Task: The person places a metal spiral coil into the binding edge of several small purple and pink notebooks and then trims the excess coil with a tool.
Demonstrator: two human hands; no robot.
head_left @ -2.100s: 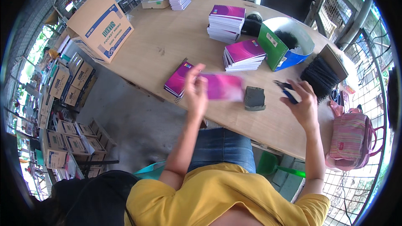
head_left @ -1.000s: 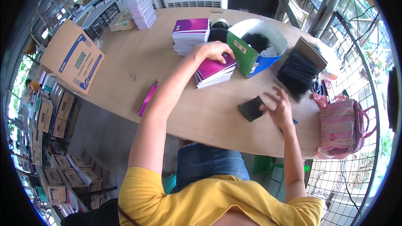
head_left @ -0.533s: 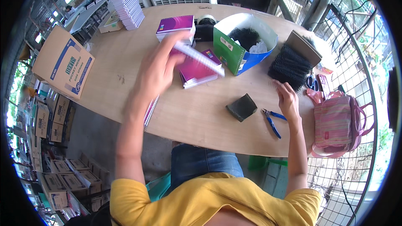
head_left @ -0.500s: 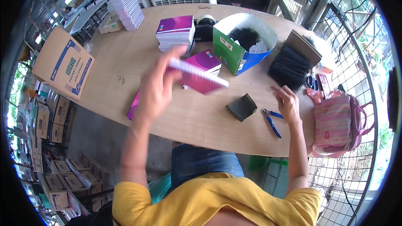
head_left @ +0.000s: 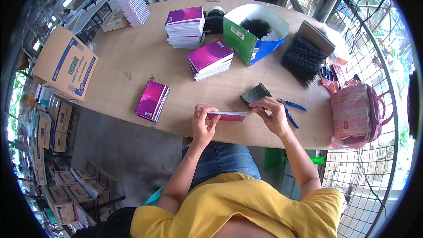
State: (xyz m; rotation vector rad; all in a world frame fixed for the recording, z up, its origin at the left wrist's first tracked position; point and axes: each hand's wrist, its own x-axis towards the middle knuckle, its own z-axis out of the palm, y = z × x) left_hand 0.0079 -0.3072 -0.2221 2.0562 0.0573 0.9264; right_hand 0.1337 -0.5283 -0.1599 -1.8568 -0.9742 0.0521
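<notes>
My left hand point(head_left: 203, 128) pinches a thin purple-covered notebook point(head_left: 230, 117) on its edge at the table's front. At the notebook's right end is my right hand point(head_left: 274, 117), with its fingers pinched together. A fine dark binding coil showed in them half a second ago; now it is too small to make out clearly. Just beyond these fingers lies a dark block point(head_left: 255, 93). Blue-handled pliers point(head_left: 291, 117) rest open to the right. Left of my hands lies a purple spiral notebook point(head_left: 152, 100), coil ends sticking out past its covers.
A stack of purple notebooks point(head_left: 210, 57) stands mid-table, a taller stack point(head_left: 185, 28) behind it. A green-and-blue container point(head_left: 240, 39) holds black coils. More black coils point(head_left: 304, 59) lie right, near scissors point(head_left: 326, 72) and a pink striped bag point(head_left: 351, 117). A carton point(head_left: 70, 64) stands left.
My left hand has brought the notebook from over the mid-table stack down to the table's front. My right hand has moved left to meet it. The spiral notebook at left is now uncovered.
</notes>
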